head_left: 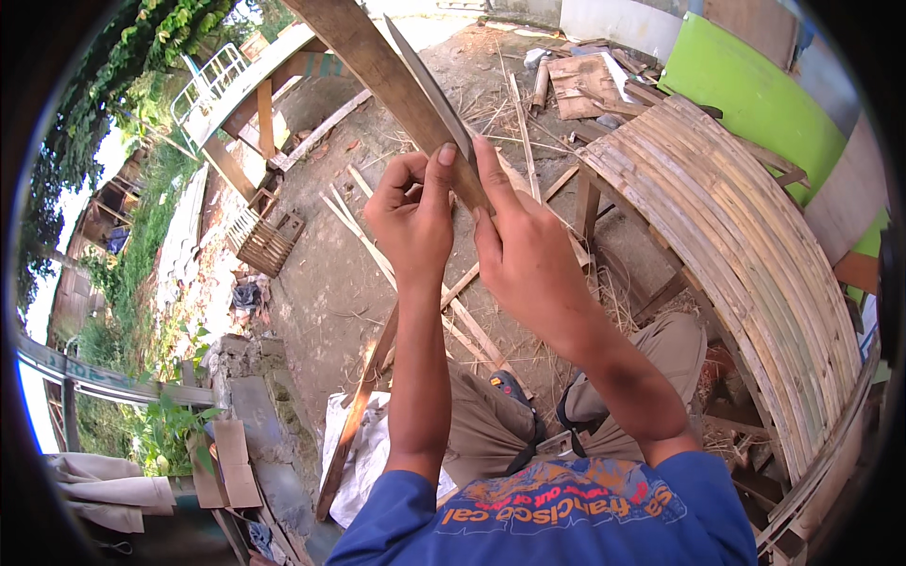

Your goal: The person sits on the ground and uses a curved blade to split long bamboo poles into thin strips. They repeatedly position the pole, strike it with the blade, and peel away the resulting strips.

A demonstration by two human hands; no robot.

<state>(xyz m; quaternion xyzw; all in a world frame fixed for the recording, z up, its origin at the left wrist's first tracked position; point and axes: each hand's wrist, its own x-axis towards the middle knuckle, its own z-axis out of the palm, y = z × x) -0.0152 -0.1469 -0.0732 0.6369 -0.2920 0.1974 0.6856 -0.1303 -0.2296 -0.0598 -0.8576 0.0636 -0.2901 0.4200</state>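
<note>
A knife (418, 71) with a long, narrow, pointed dark blade slants up and to the left in front of me. My right hand (528, 241) is closed around its lower end, with the index finger stretched along the blade; the handle is mostly hidden. Beside the blade runs a long brown wooden plank (363, 52), leaving the view at the top edge. My left hand (415, 212) is closed in a pinch, its thumb tip over the plank close to the blade. Whatever those fingers hold is hidden.
At my right stands a curved-looking slatted bamboo bench (713, 236). Loose wooden strips (472, 330) lie crossed on the ground ahead. A slatted crate (260, 241) and a wooden table (255, 80) stand to the left. A white sack (363, 443) lies by my left leg.
</note>
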